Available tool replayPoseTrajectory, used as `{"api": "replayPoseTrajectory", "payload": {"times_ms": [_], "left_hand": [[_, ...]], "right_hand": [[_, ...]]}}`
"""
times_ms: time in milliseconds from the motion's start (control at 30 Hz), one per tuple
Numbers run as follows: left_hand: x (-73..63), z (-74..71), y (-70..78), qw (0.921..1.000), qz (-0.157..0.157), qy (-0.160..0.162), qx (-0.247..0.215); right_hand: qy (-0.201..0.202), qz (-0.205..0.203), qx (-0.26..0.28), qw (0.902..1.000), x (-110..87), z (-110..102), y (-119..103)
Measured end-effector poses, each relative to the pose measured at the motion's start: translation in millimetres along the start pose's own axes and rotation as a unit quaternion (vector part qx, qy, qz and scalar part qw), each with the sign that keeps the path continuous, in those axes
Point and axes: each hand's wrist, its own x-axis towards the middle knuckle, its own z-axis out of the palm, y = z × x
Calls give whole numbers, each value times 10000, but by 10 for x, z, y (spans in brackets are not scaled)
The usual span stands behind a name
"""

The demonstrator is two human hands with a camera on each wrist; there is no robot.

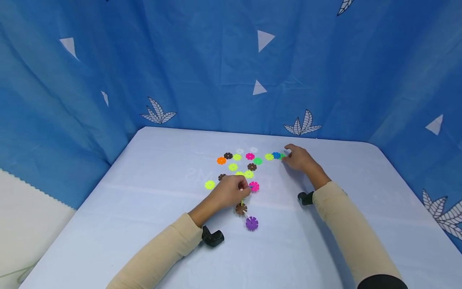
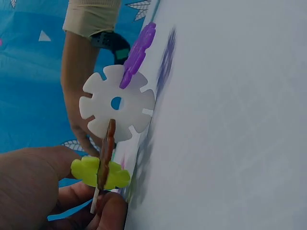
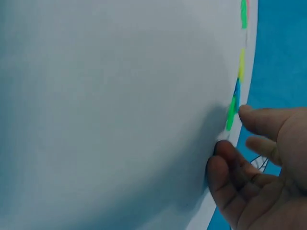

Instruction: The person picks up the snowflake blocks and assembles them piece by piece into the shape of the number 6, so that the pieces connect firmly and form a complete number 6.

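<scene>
My left hand [image 1: 228, 192] pinches a chain of slotted plastic flower discs. In the left wrist view the chain shows a purple disc [image 2: 139, 55], a white disc [image 2: 132, 106], a brown disc [image 2: 106, 155] and a yellow-green disc [image 2: 117, 177] nearest the fingers. A blue edge [image 2: 72, 212] shows among those fingers; the rest of that piece is hidden. At the back of the table, my right hand [image 1: 298, 158] holds its thumb and fingers apart beside a green disc [image 3: 230, 114]. That disc lies against a blue disc [image 1: 276, 155], which overlaps a yellow-green disc [image 1: 269, 157].
More loose discs lie on the white table [image 1: 144, 224], among them an orange disc [image 1: 221, 160], a pink disc [image 1: 254, 187] and several yellow-green ones. A blue curtain [image 1: 216, 72] hangs behind the table. Each wrist carries a black mount [image 1: 213, 237].
</scene>
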Motion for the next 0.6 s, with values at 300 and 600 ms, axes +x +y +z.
{"api": "replayPoseTrajectory", "payload": {"times_ms": [300,600], "left_hand": [[-14,-18,-18,10000,40,20,63],[-16,-42,-40,10000,-9,35,-13]], "right_hand": [[-95,-385,-430,9983,65,-1,88],[-810,-438,-53,9957,-117,-78,65]]}}
